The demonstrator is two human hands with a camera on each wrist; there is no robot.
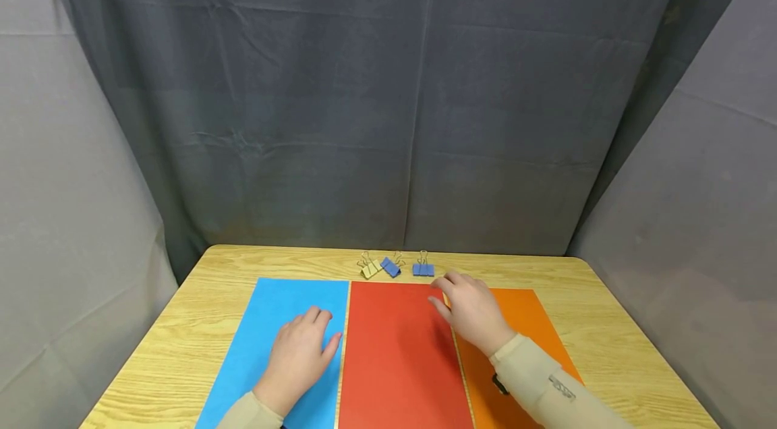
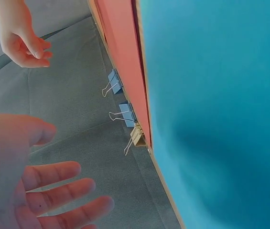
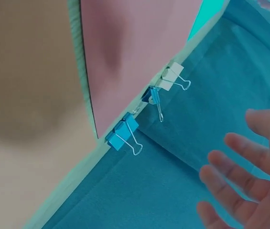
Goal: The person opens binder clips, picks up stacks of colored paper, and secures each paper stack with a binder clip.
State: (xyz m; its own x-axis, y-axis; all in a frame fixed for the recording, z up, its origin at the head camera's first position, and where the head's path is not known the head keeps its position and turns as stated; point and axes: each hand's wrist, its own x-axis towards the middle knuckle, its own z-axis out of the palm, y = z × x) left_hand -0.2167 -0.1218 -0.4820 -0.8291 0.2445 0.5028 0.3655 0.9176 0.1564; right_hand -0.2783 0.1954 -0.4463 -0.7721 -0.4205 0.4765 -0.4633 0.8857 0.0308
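Observation:
Three binder clips stand in a row beyond the paper sheets: a yellow binder clip (image 1: pixel 371 270), a blue binder clip (image 1: pixel 391 268) beside it, and another blue binder clip (image 1: pixel 423 270) a little to the right. My left hand (image 1: pixel 297 355) hovers above the blue sheet (image 1: pixel 312 294), fingers apart and holding nothing. Over the border between the red sheet (image 1: pixel 394 348) and the orange sheet (image 1: pixel 522 311) is my right hand (image 1: pixel 470 311), also holding nothing. Its fingertips are near the right-hand blue clip, apart from it. In the right wrist view, its fingers (image 3: pixel 235 171) are loosely bent.
The sheets lie side by side on a wooden table (image 1: pixel 613 348). A dark grey curtain (image 1: pixel 328 112) hangs behind the table's back edge, with pale cloth walls (image 1: pixel 79 213) on both sides.

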